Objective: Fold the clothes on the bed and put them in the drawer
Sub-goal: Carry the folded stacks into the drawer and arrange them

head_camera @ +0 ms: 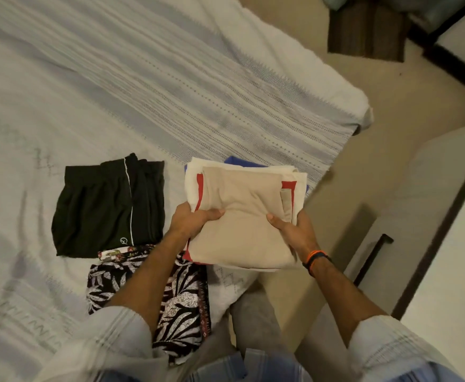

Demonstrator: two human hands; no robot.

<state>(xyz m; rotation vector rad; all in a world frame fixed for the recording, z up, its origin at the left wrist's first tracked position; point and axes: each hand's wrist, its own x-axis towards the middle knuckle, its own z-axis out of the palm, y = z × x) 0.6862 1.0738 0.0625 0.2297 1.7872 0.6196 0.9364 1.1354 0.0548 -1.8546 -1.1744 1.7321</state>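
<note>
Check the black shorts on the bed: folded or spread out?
Folded. The black shorts lie as a compact rectangle on the bed, layered edges showing at the top, untouched by either hand.

We see a beige, white, red and blue folded stack [242, 216] between the hands, black shorts [107, 208] with a white stripe left of them, a black-and-white leaf-print garment [181, 299] under the left forearm, and a white-and-grey striped bedspread [143, 78] beyond.

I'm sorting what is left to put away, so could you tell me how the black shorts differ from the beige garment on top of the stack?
The black shorts lie untouched on the bed; the beige garment tops a stack gripped by the left hand and the right hand. The black shorts have white piping; the beige garment looks plain. Both are folded.
</note>
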